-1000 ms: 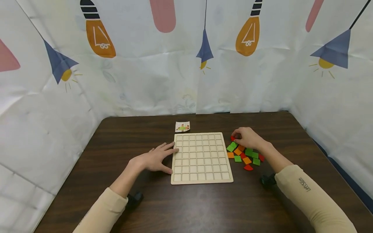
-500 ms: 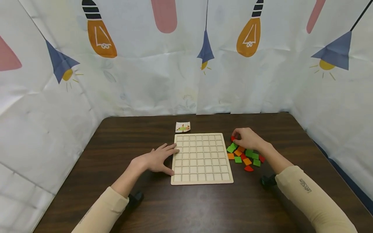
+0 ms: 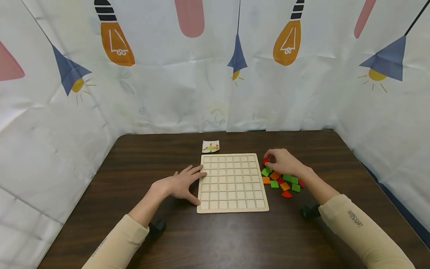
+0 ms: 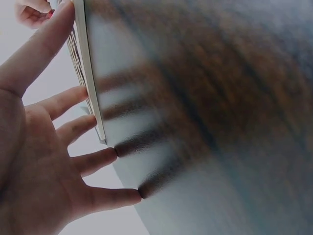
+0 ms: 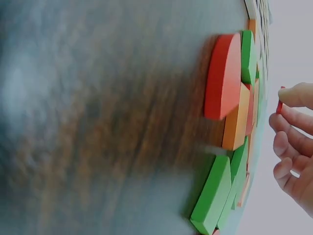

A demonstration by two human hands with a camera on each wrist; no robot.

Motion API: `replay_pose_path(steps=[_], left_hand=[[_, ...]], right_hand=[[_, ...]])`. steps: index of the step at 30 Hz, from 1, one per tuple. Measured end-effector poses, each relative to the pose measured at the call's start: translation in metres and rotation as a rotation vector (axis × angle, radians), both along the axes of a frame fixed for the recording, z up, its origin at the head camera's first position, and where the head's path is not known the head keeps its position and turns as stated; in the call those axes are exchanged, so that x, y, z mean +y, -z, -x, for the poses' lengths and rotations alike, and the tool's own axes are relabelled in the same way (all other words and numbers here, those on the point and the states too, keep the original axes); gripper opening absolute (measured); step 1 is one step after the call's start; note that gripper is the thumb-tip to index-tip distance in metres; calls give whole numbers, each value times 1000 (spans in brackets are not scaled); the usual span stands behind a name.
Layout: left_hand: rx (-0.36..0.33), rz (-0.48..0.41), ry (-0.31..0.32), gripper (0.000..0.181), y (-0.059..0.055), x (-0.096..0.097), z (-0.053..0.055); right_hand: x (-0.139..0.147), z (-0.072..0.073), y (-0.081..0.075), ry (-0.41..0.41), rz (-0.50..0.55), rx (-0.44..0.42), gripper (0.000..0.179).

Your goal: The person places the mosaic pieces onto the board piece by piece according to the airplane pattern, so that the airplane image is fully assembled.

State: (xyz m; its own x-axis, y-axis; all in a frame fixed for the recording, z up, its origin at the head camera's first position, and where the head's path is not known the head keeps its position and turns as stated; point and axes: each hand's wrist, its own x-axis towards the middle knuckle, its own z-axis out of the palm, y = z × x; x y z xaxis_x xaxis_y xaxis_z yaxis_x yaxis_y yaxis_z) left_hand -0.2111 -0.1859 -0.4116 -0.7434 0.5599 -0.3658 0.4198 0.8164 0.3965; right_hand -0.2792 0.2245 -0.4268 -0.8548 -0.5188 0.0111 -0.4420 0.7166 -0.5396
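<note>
Your left grip [image 3: 178,185] is spread wide, thumb and two fingertips on the left edge of the board [image 3: 231,184]; press lightly so it can't skid. Board's pale, flat, gridded. The red piece [image 3: 265,161] is near the upper right edge, pinched in your right grip [image 3: 283,160]; hold its edges, clear the loose tiles [image 3: 284,186]. Looks thin edge-on; fingers hide its full shape.
</note>
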Motion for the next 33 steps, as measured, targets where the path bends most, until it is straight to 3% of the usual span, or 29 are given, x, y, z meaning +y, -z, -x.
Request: replay_pose_path(steps=[13,33], left_hand=[[-1,-1,-23,104,2,-1,-1],[-4,2,-23,103,1,-1,-2]], right_hand=[[-20,-11,2,-40,35,6,19],[-38,-14,8,-128,16,24,15]])
